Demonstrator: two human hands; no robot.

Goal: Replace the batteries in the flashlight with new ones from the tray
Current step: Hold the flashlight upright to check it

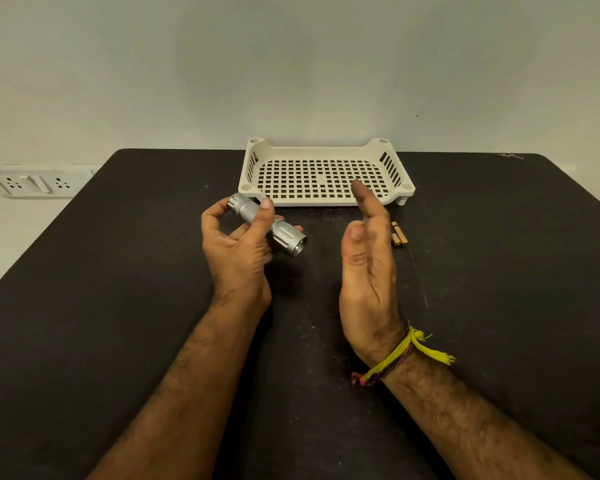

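A: Nearest us, what are the hands doing?

B: The right hand [368, 271], with a yellow thread band [395, 358] at the wrist, is raised edge-on above the black table [118, 306], fingers straight and relaxed, gripping nothing. The left hand [238, 244] is wrapped around the silver flashlight [267, 225], thumb pressed over the knurled barrel, fingers curled beneath.

A: How does the flashlight sit?

B: Lifted off the table, slanted, its wider head toward the right hand and its tail cap [236, 201] pointing away to the left. Both ends look closed.

A: And the batteries?

B: Two gold-and-black batteries [398, 234] lie side by side on the table just beyond the right hand, near the front right corner of the cream perforated tray [257, 161]. The tray itself looks empty. Whether those two are the old pair or the new, I cannot tell.

A: So what's the sensible way on?

B: My judgement: confirm which cells those are before touching them. If the flashlight needs opening, keep the left grip firm on the knurling, let the right hand twist the cap, and hold it low so nothing rolls off.
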